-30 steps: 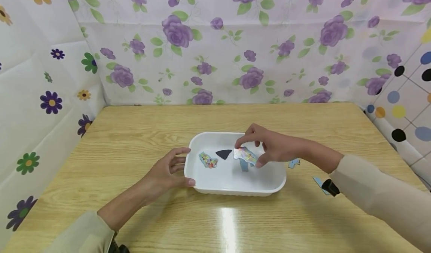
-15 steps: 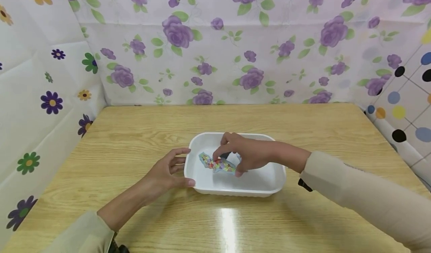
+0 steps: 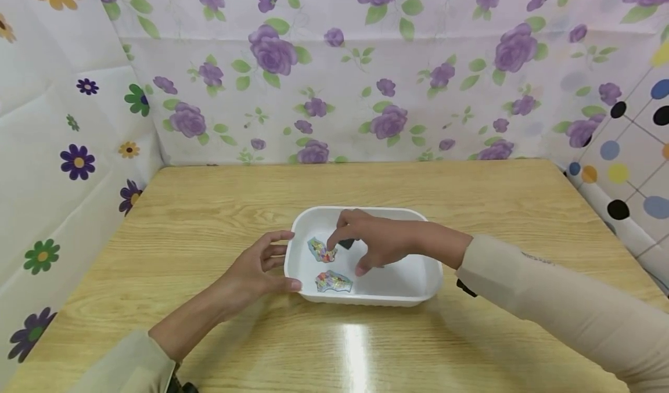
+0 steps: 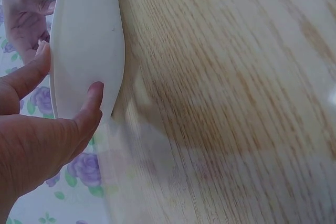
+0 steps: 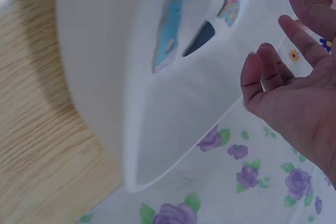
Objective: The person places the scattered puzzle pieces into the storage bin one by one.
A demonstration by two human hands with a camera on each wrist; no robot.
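Observation:
A white plastic tub [image 3: 407,280] stands on the table, and my left hand [image 3: 261,265] holds its left end, thumb at the near corner and fingers at the outer wall. My right hand [image 3: 378,242] is above the tub with thumb and fingers apart and nothing between them. One fingertip is close to a colourful jigsaw-like piece [image 3: 321,250]; whether they touch I cannot tell. Another colourful piece [image 3: 334,281] lies along the near wall. Partly covered by the hand is a dark triangular piece [image 3: 346,244]. The right wrist view also shows a blue strip-like piece [image 5: 169,32] in the tub.
The tub rests on a wood-grain table [image 3: 235,207]. Behind it hangs a white sheet with purple flowers [image 3: 334,103]. My right sleeve [image 3: 549,300] covers the table's right side, where small blue pieces showed earlier.
My right hand moved left across the tub with a colourful piece and let go of it; the piece now lies at the near left inside. My left hand stayed on the tub.

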